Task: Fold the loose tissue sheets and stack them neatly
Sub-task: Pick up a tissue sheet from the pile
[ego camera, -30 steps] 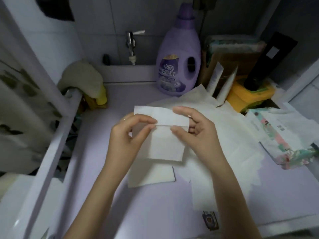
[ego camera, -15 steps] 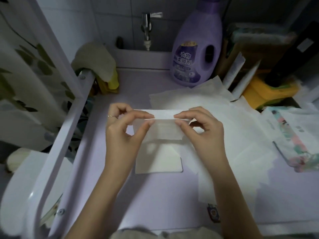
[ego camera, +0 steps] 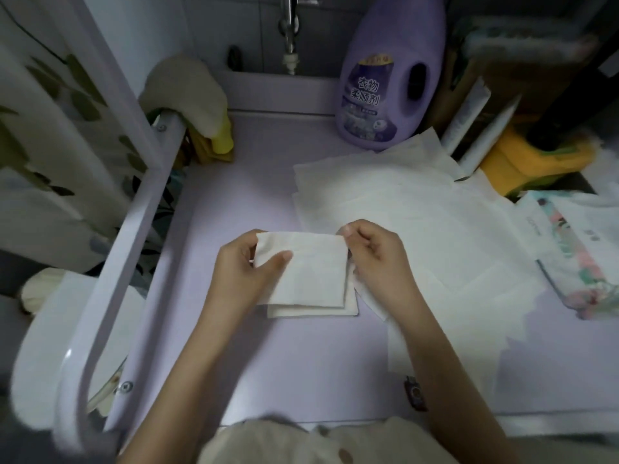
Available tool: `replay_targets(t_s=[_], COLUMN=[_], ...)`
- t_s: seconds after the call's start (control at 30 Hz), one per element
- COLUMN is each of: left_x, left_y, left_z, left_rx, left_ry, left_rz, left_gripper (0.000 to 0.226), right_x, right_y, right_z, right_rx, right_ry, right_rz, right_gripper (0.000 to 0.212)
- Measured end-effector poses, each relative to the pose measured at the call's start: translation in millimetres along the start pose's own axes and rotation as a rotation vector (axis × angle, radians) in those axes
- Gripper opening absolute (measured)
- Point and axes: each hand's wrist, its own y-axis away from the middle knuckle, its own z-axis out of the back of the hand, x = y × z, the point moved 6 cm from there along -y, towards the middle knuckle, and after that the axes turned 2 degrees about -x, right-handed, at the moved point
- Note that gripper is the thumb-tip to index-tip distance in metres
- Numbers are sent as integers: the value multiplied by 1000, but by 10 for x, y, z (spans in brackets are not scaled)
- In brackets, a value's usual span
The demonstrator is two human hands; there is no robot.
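We lose most of the folded stack (ego camera: pixel 351 308) beneath the folded tissue (ego camera: pixel 311 272); only its near and right margins show, and we cannot tell whether the two touch. The tap (ego camera: pixel 288 31) and purple bottle (ego camera: pixel 385 82) are cut off at the top, and our view's right side crops the flowered tissue pack (ego camera: pixel 579 252). The left hand (ego camera: pixel 239 272) grips the tissue's left side, thumb on top, fingers hidden under it. The right hand (ego camera: pixel 378 256) pinches the far right corner, remaining fingers curled. The tissue hangs over the middle of the counter (ego camera: pixel 234 363), just left of the loose sheets (ego camera: pixel 418 209) spread toward its right edge.
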Motion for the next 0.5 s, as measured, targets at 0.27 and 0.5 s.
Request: replay_targets(t_s=[0.27, 0.5], left_x=[193, 212], left_y=[15, 44], left_z=[48, -87], left_rx=[-28, 30], left_ry=[41, 55], left_rz=[132, 165], left_gripper=[11, 12], right_x=[-154, -234], right_y=[-154, -213], right_z=[-64, 265], right_rx=[179, 217], right_ry=[592, 890], right_rz=[220, 193], right_gripper=[43, 27])
